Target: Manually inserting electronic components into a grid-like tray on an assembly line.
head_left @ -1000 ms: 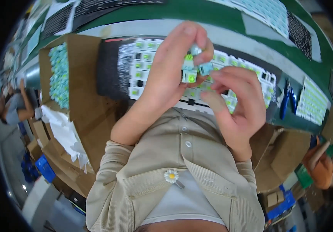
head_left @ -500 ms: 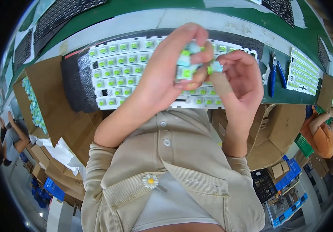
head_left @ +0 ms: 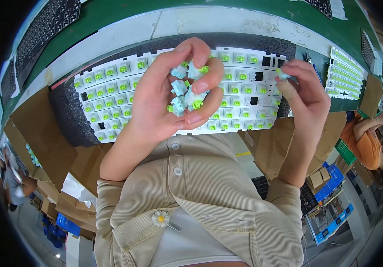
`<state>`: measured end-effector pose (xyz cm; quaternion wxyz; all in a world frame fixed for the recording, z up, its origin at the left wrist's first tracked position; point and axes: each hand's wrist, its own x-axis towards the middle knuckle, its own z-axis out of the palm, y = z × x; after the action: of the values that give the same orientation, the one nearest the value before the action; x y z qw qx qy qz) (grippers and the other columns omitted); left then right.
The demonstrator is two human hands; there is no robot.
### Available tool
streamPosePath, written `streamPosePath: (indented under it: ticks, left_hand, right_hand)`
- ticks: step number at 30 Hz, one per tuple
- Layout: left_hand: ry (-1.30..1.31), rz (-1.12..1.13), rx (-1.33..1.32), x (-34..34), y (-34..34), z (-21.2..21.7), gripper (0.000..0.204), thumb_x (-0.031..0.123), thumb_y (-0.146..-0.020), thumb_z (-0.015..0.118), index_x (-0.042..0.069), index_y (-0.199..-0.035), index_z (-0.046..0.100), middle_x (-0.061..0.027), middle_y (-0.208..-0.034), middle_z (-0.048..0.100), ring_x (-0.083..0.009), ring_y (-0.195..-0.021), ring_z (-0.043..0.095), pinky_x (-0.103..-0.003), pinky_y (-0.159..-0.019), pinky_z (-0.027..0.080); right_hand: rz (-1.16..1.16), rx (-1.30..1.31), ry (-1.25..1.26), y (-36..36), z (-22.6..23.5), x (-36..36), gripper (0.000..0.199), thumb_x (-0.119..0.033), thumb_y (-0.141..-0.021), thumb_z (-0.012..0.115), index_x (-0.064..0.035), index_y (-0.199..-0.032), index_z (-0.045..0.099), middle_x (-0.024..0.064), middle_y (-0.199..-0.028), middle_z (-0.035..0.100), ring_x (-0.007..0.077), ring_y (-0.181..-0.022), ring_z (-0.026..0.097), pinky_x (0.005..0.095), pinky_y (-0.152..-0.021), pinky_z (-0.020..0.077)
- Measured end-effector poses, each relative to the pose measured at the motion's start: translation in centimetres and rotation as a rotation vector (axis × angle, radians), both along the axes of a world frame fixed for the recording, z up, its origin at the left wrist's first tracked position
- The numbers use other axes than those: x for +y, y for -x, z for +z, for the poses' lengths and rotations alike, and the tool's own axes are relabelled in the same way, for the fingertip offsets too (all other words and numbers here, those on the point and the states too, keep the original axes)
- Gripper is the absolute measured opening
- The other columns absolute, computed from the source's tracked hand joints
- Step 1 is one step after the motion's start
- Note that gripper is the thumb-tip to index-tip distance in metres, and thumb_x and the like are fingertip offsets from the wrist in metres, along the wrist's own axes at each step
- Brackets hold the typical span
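My left hand (head_left: 153, 100) is cupped, palm up, over the middle of a white keyboard plate (head_left: 245, 50). Its curled fingers hold several light-blue key switches (head_left: 179, 87) with green stems. Above the plate's right end, my right hand (head_left: 306, 91) pinches one key switch (head_left: 282, 74) between thumb and fingertips, partly hidden by them. Rows of switches with green stems fill most of the plate, and a few dark square openings show, mainly toward its right end. Under the plate lies a black foam pad (head_left: 62, 113).
Open cardboard boxes stand at the left (head_left: 36, 107) and right (head_left: 267, 144) of my lap; the left one contains switches. Blue-handled cutters (head_left: 309, 59) and another filled plate (head_left: 345, 73) lie to the right. Dark keyboard plates (head_left: 56, 33) lie far left. A person in orange (head_left: 360, 144) sits at the right.
My right hand has moved away from my left hand to the plate's right end, carrying one switch. The left hand has turned so its handful of switches shows more. The whole view has shifted slightly.
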<state>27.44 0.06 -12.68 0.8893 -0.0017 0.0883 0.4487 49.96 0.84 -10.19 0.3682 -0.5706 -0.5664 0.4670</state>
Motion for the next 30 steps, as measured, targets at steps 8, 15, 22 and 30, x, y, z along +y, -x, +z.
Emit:
streamPosePath:
  ticks: [8,15,22,30]
  left_hand:
    - [-0.033,-0.047,0.000,0.3,0.0,-0.5,0.023,0.028,-0.096,0.025,0.012,-0.085,0.036,-0.0027,-0.074,0.040,-0.0120,-0.041,0.040,-0.022,-0.029,0.030]
    - [-0.068,-0.046,-0.003,0.2,-0.2,-0.7,0.024,0.028,-0.097,0.023,0.012,-0.085,0.037,-0.0029,-0.073,0.039,-0.0120,-0.040,0.038,-0.022,-0.029,0.030]
    - [-0.073,-0.038,0.034,0.1,-0.1,-0.4,0.024,0.029,-0.097,0.023,0.013,-0.084,0.037,-0.0025,-0.073,0.039,-0.0118,-0.040,0.038,-0.022,-0.029,0.028]
    - [-0.041,-0.038,0.097,-0.1,-0.1,0.0,0.023,0.030,-0.096,0.027,0.013,-0.083,0.036,-0.0013,-0.072,0.038,-0.0105,-0.042,0.038,-0.022,-0.029,0.026]
  right_hand:
    - [0.267,-0.526,-0.114,1.0,1.2,2.9,0.020,0.005,-0.069,0.061,-0.0014,-0.088,0.061,0.0083,-0.080,0.058,0.0173,-0.069,0.059,0.0253,-0.064,0.0467]
    - [0.460,-0.658,-0.225,0.8,1.1,3.7,0.020,0.005,-0.069,0.061,-0.0001,-0.088,0.061,0.0070,-0.081,0.059,0.0182,-0.072,0.059,0.0258,-0.067,0.0464]
    - [0.618,-0.699,-0.106,1.3,2.4,5.1,0.025,0.003,-0.071,0.060,-0.0020,-0.096,0.061,0.0082,-0.092,0.057,0.0212,-0.077,0.057,0.0283,-0.067,0.0459]
    - [0.502,-0.853,-0.292,1.6,2.5,2.1,0.027,0.002,-0.074,0.059,-0.0021,-0.100,0.059,0.0081,-0.094,0.053,0.0206,-0.080,0.056,0.0279,-0.069,0.0443]
